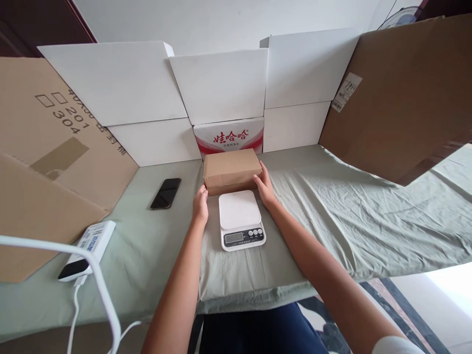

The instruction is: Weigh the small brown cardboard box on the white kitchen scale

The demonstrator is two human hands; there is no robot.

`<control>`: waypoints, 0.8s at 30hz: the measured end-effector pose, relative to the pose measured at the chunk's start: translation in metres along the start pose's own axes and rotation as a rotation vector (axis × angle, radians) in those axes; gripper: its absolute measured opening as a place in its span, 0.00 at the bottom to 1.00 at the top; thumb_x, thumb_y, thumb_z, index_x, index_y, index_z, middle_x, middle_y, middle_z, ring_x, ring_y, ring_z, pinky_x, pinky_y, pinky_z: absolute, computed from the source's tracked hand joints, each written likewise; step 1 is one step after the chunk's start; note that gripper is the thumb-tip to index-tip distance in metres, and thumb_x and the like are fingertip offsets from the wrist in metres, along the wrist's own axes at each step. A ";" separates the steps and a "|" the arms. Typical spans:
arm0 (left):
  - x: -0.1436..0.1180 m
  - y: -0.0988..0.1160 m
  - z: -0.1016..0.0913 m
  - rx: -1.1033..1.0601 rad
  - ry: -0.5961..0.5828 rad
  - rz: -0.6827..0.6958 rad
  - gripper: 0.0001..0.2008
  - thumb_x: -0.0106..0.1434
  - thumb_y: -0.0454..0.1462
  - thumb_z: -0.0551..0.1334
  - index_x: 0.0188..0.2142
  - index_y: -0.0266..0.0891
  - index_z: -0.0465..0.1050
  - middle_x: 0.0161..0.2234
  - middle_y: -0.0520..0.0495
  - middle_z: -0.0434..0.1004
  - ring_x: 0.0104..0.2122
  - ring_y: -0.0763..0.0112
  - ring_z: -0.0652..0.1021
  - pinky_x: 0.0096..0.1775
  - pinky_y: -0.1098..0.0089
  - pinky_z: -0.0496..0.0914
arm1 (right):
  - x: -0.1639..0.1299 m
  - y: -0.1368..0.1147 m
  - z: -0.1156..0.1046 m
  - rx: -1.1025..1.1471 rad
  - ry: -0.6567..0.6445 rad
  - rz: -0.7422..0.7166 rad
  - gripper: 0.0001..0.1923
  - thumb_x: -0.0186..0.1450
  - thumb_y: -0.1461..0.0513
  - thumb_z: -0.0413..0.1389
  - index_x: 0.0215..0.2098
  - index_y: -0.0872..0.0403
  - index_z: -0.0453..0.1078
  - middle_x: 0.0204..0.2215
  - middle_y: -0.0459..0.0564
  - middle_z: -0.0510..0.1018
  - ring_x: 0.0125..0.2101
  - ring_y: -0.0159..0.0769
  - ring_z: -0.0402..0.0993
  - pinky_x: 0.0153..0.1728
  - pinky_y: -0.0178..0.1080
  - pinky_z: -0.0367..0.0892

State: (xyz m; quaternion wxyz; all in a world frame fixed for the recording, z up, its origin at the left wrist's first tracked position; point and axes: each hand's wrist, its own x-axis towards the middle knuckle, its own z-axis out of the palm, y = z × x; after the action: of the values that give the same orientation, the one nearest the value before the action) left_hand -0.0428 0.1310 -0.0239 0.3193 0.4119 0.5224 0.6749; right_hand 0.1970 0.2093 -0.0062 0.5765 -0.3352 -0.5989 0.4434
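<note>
Both hands apparently grip closed cardboard box (231,170).

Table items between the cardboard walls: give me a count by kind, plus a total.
Brown parcel box, held at both ends by left hand and right hand: 1
Kitchen scale: 1
Phone: 1
Power bank: 1
Total: 4

Only 1 view exists: a head-worn camera looks forward and steeply down over the desk (332,216), close above both forearms. Edges bend, probably from a wide lens; cardboard walls (221,83) close off the far side.
</note>
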 end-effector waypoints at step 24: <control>-0.134 0.037 -0.022 -0.073 0.112 0.150 0.36 0.63 0.51 0.60 0.66 0.37 0.71 0.67 0.35 0.70 0.69 0.45 0.68 0.69 0.51 0.62 | -0.104 -0.029 -0.028 -0.144 -0.022 -0.195 0.45 0.70 0.40 0.54 0.77 0.39 0.41 0.77 0.47 0.49 0.77 0.50 0.43 0.76 0.58 0.45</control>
State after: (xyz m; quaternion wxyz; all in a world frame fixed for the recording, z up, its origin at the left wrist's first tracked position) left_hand -0.0011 -0.0033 -0.0200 0.2530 0.3995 0.4823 0.7374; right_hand 0.2389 0.1074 -0.0221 0.5846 -0.3110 -0.6653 0.3449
